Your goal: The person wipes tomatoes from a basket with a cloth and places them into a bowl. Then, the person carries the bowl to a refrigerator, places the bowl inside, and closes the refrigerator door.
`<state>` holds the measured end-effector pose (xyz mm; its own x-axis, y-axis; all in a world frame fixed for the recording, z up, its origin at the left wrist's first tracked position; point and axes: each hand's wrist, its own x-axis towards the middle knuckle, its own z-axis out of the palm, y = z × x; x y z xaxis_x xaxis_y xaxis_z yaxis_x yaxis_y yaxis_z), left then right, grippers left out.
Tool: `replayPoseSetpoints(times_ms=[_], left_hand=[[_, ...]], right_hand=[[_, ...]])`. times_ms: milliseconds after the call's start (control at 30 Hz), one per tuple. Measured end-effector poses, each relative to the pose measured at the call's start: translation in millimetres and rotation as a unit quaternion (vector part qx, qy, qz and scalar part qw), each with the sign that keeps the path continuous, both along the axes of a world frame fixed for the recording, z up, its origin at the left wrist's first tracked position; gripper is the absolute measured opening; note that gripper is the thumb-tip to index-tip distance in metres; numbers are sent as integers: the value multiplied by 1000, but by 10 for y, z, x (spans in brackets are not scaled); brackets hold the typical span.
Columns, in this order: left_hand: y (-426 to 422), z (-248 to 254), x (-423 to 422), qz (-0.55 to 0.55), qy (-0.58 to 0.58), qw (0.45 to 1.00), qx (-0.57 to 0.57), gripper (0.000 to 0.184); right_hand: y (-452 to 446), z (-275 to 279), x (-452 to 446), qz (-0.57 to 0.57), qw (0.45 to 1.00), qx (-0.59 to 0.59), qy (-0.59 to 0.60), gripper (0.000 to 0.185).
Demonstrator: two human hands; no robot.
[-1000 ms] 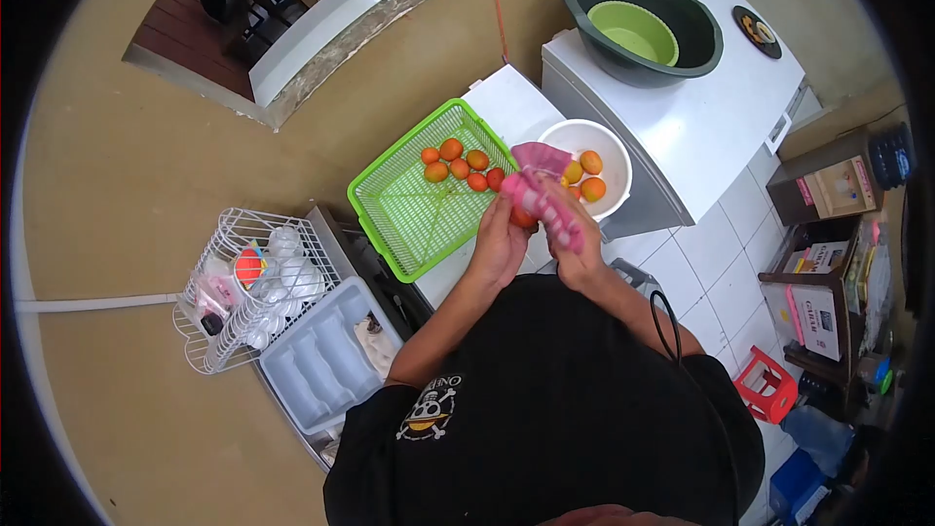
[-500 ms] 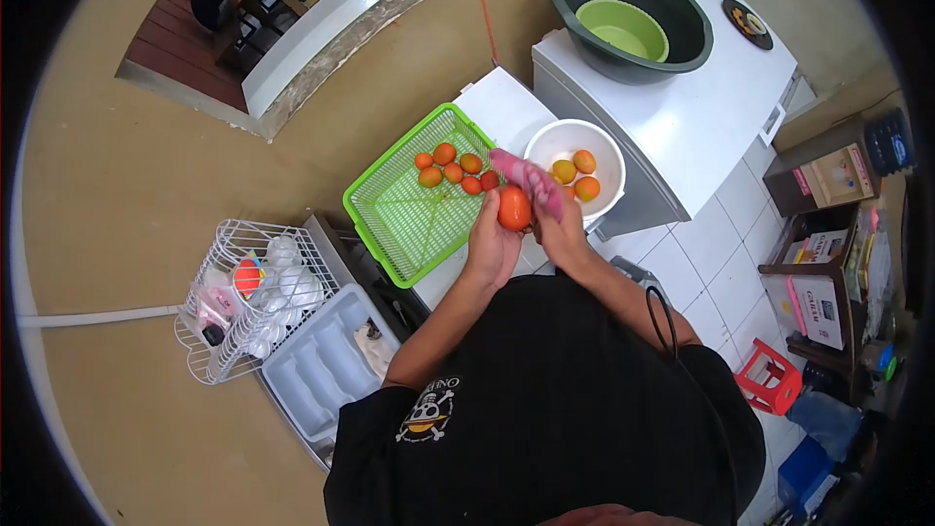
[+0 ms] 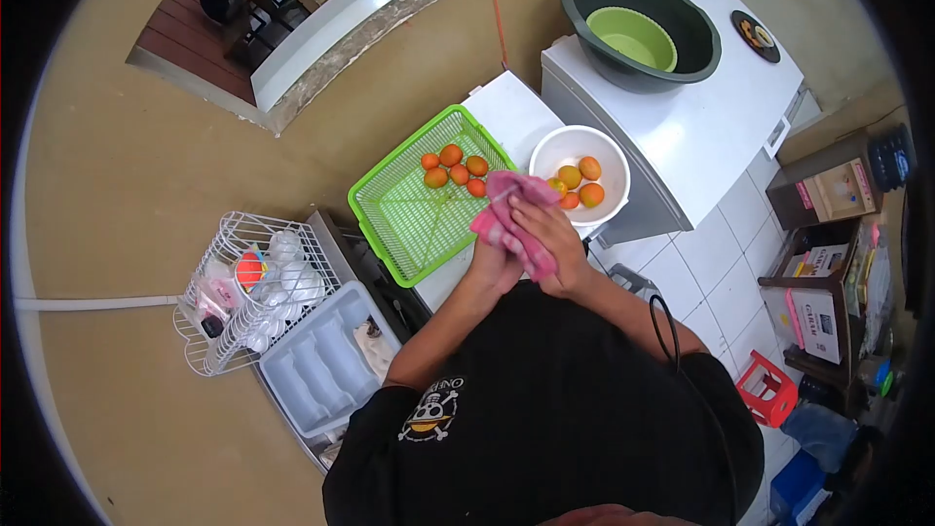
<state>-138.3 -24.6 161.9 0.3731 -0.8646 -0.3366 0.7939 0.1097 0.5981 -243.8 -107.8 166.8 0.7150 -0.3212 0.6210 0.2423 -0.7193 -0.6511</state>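
A pink checked cloth point(image 3: 508, 205) is draped between my two hands. My right hand point(image 3: 553, 237) lies over it, its fingers pressing it down toward the left palm. Beneath it, my left hand point(image 3: 495, 270) is cupped, with its fingers mostly covered. The tomato that showed in that hand earlier is hidden under the cloth. Just beyond my hands, a green plastic basket point(image 3: 397, 261) holds several orange-red tomatoes point(image 3: 459, 174) near its far right end. A white bowl point(image 3: 617, 164) to the right contains several more tomatoes point(image 3: 590, 195), yellow-orange in colour.
Dark green basin point(image 3: 638, 78) with a light green one point(image 3: 633, 37) inside stands on a white chest point(image 3: 726, 107). At left are a wire dish rack point(image 3: 219, 351) and a grey cutlery tray point(image 3: 321, 370). A red stool point(image 3: 767, 390) is on the tiled floor.
The cloth has been brought over the tomato, which was in plain sight and is now covered. My right hand has moved on top, above the left. The view has shifted slightly.
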Motion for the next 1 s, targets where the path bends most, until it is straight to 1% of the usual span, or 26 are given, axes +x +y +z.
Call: replayPoseSetpoints(times_ms=[33,67,100,167,200,233,267,300,333,367,400,433,467,533,567,633,667,700,733,767,800,833,900,933,967,1000], left_hand=[[3,-5,6,4,-13,1000,19,41],[-35,0,-6,6,23,1000,2,40],[-81,62,-11,9,59,998,-19,38],[-16,-116,-17,-6,76,997,-29,35],[-26,-139,-27,-4,78,997,-22,34],[-93,88,-88,43,58,997,23,35],[-61,-13,-48,3,8,1000,-11,36],[-6,-212,35,-38,-43,997,-45,37],[-16,-251,67,-48,-4,994,-101,38],[-23,-290,97,-61,37,986,-154,39],[-89,-99,-12,29,26,999,-21,38],[-66,-149,3,15,49,999,-13,37],[-40,-184,-27,14,46,999,0,38],[-74,-117,-73,37,49,998,14,42],[-70,-66,-38,17,16,999,-32,44],[-9,-141,39,-42,-16,992,-118,44],[-54,-233,-2,9,19,995,-100,40],[-109,-163,-39,58,56,993,-82,35],[-94,-223,-15,58,65,994,-61,27],[-68,-276,-23,46,65,996,-48,25],[-45,-275,-25,32,63,997,-35,23],[-39,-228,-41,43,66,996,-37,25],[18,-152,16,-10,-58,996,-73,28],[5,-59,-4,35,-29,996,-73,31],[-14,-71,-10,52,-15,998,-26,30],[-35,-89,-26,67,0,998,20,30]], right_hand=[[-44,-18,34,-27,999,-41,23,41],[-78,-198,102,-63,996,70,-5,40],[-127,-215,130,-63,996,66,-5,40],[-186,-237,182,-107,969,217,-52,41],[-108,-125,98,-85,969,228,-39,42],[-61,-100,38,-63,982,172,-52,41],[-14,-75,-22,-42,990,118,-69,41],[-8,-46,-16,-36,997,65,-28,40],[-17,-9,11,-29,999,10,11,40],[-45,-66,63,-54,998,25,24,48],[-72,-172,110,-85,989,121,29,47],[-102,-117,199,-110,970,214,33,46],[-66,-21,166,-126,968,217,6,43],[18,-8,51,-126,988,82,-16,41],[60,53,9,-73,996,43,-14,40],[50,75,40,-17,1000,-7,11,39],[32,-36,127,-58,998,-5,5,36],[13,-87,157,-59,979,191,51,35],[33,-7,236,-28,959,279,26,37],[51,75,316,-1,931,366,-4,40],[55,26,261,11,932,363,-2,40],[79,-20,110,-14,966,259,-10,37],[95,-31,-1,-29,998,52,23,34],[89,92,48,-20,997,-52,62,34],[58,19,138,-55,995,-68,49,33],[21,-152,157,-55,979,177,88,32]])
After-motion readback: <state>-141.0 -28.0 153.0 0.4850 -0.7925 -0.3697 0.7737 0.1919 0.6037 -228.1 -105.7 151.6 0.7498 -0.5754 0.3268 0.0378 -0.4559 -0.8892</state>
